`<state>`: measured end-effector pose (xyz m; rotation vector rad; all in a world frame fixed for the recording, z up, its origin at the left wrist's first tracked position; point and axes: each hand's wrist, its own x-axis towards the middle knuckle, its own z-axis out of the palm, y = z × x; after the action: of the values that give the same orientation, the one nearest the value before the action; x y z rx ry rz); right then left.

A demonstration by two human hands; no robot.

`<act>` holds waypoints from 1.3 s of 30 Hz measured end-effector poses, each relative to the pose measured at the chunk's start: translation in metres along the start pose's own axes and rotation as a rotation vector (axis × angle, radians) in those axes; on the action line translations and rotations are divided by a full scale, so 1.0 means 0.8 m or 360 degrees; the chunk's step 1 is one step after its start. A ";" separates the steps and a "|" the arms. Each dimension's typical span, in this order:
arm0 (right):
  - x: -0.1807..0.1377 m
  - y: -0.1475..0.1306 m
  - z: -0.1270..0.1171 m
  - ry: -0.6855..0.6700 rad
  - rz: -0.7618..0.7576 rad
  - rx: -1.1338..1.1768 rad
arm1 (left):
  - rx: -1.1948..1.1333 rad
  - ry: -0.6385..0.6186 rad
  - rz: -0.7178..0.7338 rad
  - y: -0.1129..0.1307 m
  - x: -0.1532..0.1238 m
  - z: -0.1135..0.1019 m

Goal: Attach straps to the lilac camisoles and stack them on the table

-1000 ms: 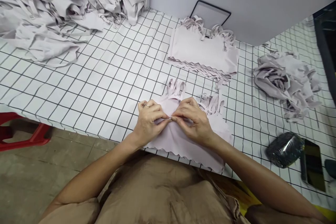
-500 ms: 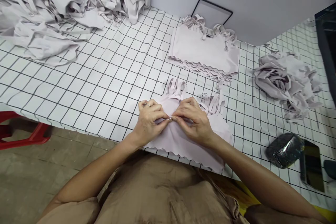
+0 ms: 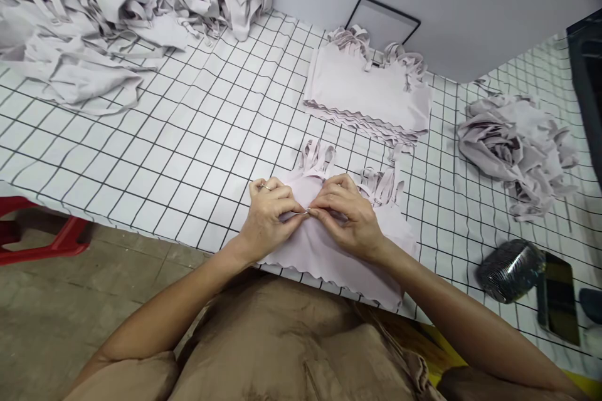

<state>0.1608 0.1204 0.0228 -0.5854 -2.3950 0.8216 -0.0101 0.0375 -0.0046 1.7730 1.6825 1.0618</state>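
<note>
A pale pink camisole top point(image 3: 324, 257) with a scalloped hem lies flat at the near edge of the grid-patterned table point(image 3: 197, 138), its looped straps point(image 3: 316, 155) pointing away from me. My left hand point(image 3: 269, 216) and my right hand point(image 3: 348, 216) meet over the top's middle. Both pinch the fabric, fingertips touching around a small thin metal piece. A ring shows on my left hand.
A neat stack of folded tops point(image 3: 367, 94) lies beyond. A big heap of unfolded tops point(image 3: 94, 12) fills the far left; a smaller crumpled pile point(image 3: 515, 144) sits right. A dark shiny roll point(image 3: 510, 269) and a phone point(image 3: 559, 297) lie near right. A red stool point(image 3: 42, 241) stands left.
</note>
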 end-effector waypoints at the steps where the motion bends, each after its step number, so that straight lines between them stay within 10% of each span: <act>1: 0.000 0.000 0.000 0.0001 0.0000 -0.0004 | -0.0003 0.0005 0.0007 0.000 0.000 0.000; 39: 0.000 0.006 -0.001 -0.0002 -0.0011 0.0005 | 0.0033 0.0010 0.0025 -0.002 0.001 0.001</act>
<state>0.1628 0.1241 0.0202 -0.5752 -2.3954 0.8230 -0.0100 0.0383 -0.0062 1.8003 1.6917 1.0613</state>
